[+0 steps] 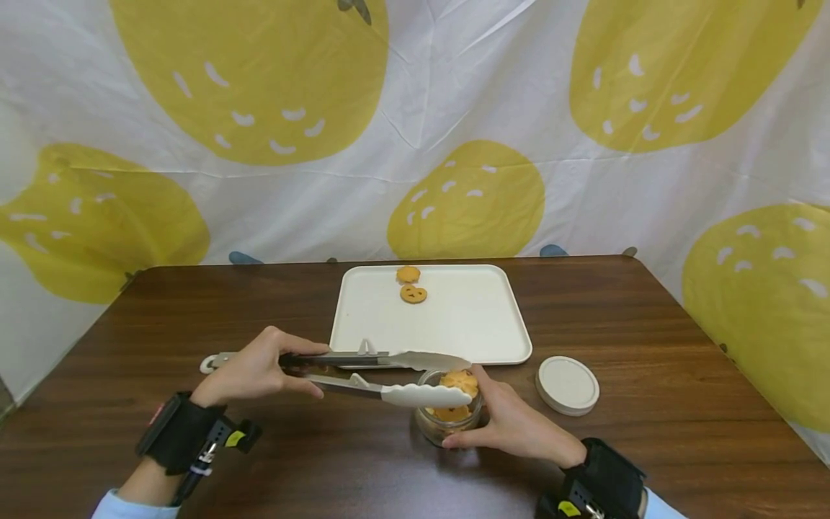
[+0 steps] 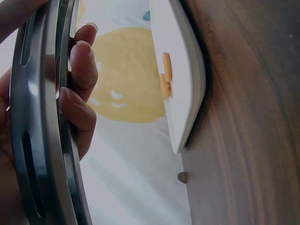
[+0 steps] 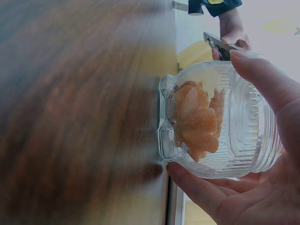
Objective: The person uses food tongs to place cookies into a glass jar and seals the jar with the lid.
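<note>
My left hand [image 1: 256, 367] grips metal tongs [image 1: 363, 359] with white scalloped tips; its fingers also show around the metal arms in the left wrist view. The tongs reach rightward over the mouth of a glass jar [image 1: 431, 431]. A cookie [image 1: 459, 381] shows between the tips at the jar's mouth; whether they squeeze it I cannot tell. My right hand [image 1: 509, 425] holds the jar from the right, thumb and fingers around its wall. Through the ribbed glass, several cookies [image 3: 197, 122] appear inside, near the base. The jar stands upright on the table.
Behind the jar lies a white tray [image 1: 473, 317] bearing a round cookie [image 1: 408, 274] and a pretzel-shaped cookie [image 1: 413, 293] near its far edge. A round white lid [image 1: 568, 385] rests on the brown table [image 1: 661, 375], right of the jar. A lemon-print cloth [image 1: 467, 202] hangs behind.
</note>
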`<action>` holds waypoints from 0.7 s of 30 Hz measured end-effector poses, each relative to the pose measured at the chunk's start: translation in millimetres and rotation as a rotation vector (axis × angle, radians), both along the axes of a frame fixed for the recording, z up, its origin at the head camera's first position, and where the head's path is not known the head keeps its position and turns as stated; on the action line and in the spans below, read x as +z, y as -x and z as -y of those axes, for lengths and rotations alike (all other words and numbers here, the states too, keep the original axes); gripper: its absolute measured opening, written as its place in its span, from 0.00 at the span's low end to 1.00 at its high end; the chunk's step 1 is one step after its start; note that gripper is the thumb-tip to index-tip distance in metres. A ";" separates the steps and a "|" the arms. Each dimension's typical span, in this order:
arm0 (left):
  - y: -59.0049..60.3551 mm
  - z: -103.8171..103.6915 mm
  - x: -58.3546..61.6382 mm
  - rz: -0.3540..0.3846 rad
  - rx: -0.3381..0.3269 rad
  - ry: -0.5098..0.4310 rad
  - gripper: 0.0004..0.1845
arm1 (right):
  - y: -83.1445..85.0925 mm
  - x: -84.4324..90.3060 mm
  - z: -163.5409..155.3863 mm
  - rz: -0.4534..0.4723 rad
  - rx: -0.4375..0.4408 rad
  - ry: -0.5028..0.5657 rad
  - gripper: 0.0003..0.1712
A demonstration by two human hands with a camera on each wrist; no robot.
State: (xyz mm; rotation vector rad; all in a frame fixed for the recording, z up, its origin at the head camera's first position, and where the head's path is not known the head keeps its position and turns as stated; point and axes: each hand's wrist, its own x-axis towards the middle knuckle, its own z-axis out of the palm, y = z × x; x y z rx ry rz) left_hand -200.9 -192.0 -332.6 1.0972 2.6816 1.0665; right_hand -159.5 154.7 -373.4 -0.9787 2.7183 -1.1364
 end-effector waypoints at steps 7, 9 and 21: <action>2.5 -0.1 -4.7 -0.014 0.004 0.007 0.32 | -0.1 0.6 0.0 0.019 -0.016 -0.011 0.48; 2.9 -0.1 -4.9 -0.018 0.003 0.008 0.32 | 0.2 0.3 0.1 0.013 -0.016 -0.012 0.49; 5.9 1.0 -4.8 0.010 -0.037 0.009 0.33 | 0.7 0.0 -0.3 0.013 -0.009 -0.008 0.49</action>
